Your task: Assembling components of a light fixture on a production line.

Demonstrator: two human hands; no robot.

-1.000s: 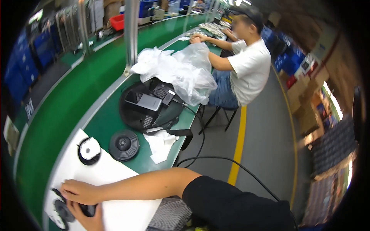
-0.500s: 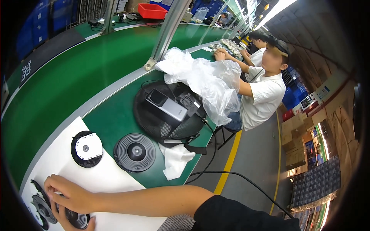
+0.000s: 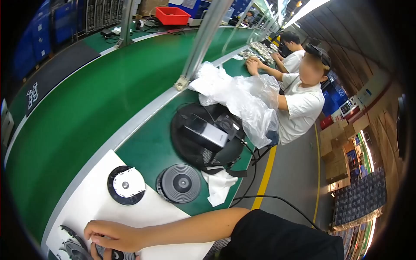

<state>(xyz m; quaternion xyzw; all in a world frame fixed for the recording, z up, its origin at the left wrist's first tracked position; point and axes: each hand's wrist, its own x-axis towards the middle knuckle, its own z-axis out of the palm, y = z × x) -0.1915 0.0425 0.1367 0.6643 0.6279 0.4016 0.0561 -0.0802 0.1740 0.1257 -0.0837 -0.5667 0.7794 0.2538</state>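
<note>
At the lower left my right hand (image 3: 113,234) bends over a grey ridged round disc (image 3: 116,255), its fingers curled together at the disc's edge; whatever they pinch is hidden. Fingers of my left hand (image 3: 96,252) show beneath it at the picture's lower edge, wrapped round the same disc. Just left of the hands lie another grey ridged disc (image 3: 76,250) and a black-rimmed part with white on it (image 3: 71,236). Farther off, on the white sheet (image 3: 93,190), rests a black round base with a white plate (image 3: 126,185). Grey ridged discs, seemingly stacked (image 3: 182,183), stand to its right.
A black mesh bag (image 3: 184,147) carries a silver device (image 3: 208,133) with a cable. Beyond lie clear plastic bags (image 3: 247,97), and a white cloth (image 3: 220,186) sits nearer. A metal post (image 3: 206,43) rises beside the green belt (image 3: 86,104). Co-workers (image 3: 301,97) sit at the right.
The whole view has shifted, so the bench things appear farther right and lower. Both hands stay at the same disc, and less of my left hand shows now.
</note>
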